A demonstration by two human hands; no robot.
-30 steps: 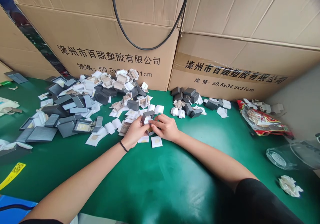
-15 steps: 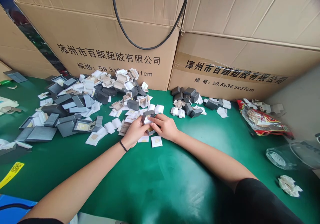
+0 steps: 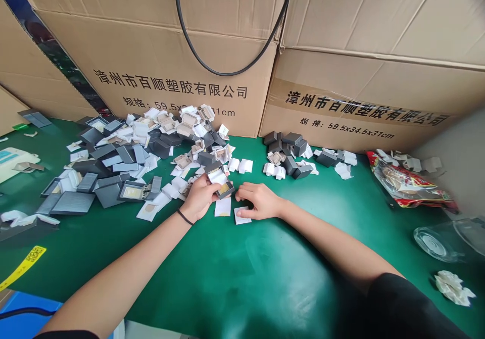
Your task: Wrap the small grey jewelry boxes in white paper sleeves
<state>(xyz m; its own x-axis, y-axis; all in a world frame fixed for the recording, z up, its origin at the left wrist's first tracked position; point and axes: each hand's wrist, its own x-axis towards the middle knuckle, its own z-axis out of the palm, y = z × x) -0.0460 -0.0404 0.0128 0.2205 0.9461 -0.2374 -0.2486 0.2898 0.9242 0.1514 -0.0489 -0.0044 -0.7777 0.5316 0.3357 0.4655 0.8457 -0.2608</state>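
My left hand [image 3: 199,197] is closed around a small dark grey hinged box [image 3: 225,190]. The box's lid is raised, with a white lining inside it and a yellowish patch in the base. My right hand [image 3: 260,201] is off the box, just to its right, fingers bent and thumb apart from them. Its thumb lies over the edge of a white square card [image 3: 241,219]; whether it presses on the card I cannot tell. Another white paper piece [image 3: 223,207] lies on the green table just below the box.
A large heap of grey boxes [image 3: 109,152] and white paper inserts spreads to the left. A smaller pile of boxes [image 3: 292,139] stands at the back. On the right are a red snack bag [image 3: 413,182], a clear plastic cup [image 3: 432,242] and crumpled tissue [image 3: 453,287]. Cardboard cartons [image 3: 182,51] wall the back.
My right hand has come away from the box and moved right and down to the white card. The box stays in my left hand, its open inside now showing.
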